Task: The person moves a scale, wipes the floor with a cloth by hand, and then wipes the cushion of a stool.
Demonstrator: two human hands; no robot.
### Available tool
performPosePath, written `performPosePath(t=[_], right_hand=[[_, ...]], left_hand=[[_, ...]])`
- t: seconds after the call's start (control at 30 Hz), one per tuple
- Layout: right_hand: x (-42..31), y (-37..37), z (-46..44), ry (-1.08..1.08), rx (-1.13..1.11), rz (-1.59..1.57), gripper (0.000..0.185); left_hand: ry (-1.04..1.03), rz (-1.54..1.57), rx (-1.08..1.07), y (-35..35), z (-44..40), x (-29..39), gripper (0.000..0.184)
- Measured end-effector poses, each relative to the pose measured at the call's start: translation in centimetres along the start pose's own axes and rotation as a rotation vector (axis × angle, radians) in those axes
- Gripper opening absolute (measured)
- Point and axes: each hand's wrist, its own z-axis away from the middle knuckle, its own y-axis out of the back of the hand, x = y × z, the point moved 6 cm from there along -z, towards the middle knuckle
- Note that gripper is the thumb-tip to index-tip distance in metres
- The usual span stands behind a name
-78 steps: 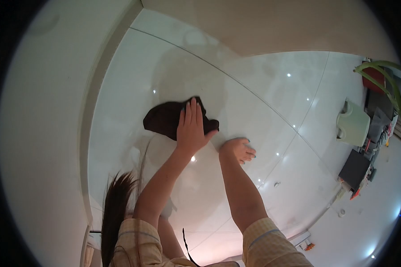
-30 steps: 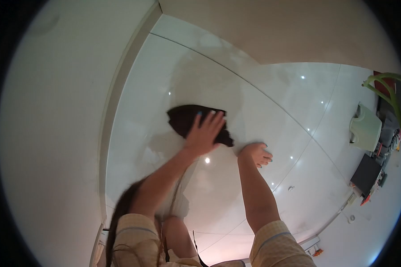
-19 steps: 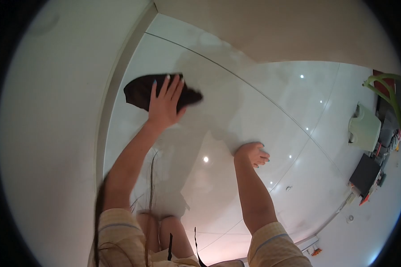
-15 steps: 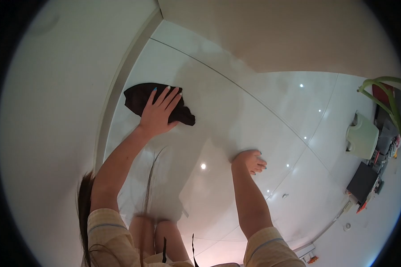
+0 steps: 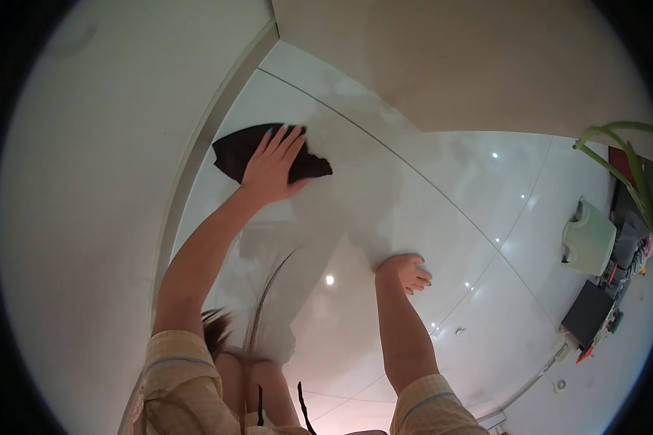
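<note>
The left hand [image 5: 270, 172] lies flat on the dark cloth [image 5: 238, 151], with its fingers out straight and a little apart. It pushes down on the cloth and is not closed around it. The cloth is on the shiny floor [image 5: 384, 196], near the strip [image 5: 221, 105] at the foot of the wall [image 5: 101, 181].

One second ago, the cloth was farther from that strip, out toward the middle of the floor. Half a second ago it was already near the strip, and now it has slid a bit closer to the dark floor line [image 5: 384, 146].

The right hand [image 5: 408, 272] is in the same place as before, well apart from the cloth. Its palm is down on the floor, its fingers are loose, and it holds nothing.

The hair [image 5: 216, 332] has swung too. It hung outside the left arm, and now it shows on the inner side.
</note>
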Motion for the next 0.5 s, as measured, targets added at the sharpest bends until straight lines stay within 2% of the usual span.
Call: performPosePath(t=[0.1, 0.2, 0.27, 0.4, 0.43, 0.5], right_hand=[[0.0, 0.8, 0.3, -0.006, 0.017, 0.012, 0.057], [0.3, -0.7, -0.5, -0.006, 0.002, 0.017, 0.057], [0.5, -1.5, -1.2, -0.005, -0.014, 0.006, 0.057], [-0.4, -0.7, -1.0, 0.028, -0.040, -0.013, 0.057], [-0.2, -0.4, -0.8, 0.033, -0.046, -0.007, 0.057], [0.2, -1.0, -1.0, 0.034, -0.053, 0.009, 0.057]], left_hand=[[-0.016, -0.044, 0.034, -0.4, -3.4, 0.5, 0.070], [-0.040, -0.012, 0.041, 0.2, -1.9, -0.2, 0.068], [-0.022, -0.053, -0.027, -0.4, 2.0, -0.9, 0.064], [0.092, -0.105, 0.013, -0.7, 17.1, -3.3, 0.063], [0.154, -0.124, -0.066, -1.2, 19.4, -3.2, 0.067], [0.177, -0.144, -0.071, -0.8, 19.2, -2.9, 0.070]])
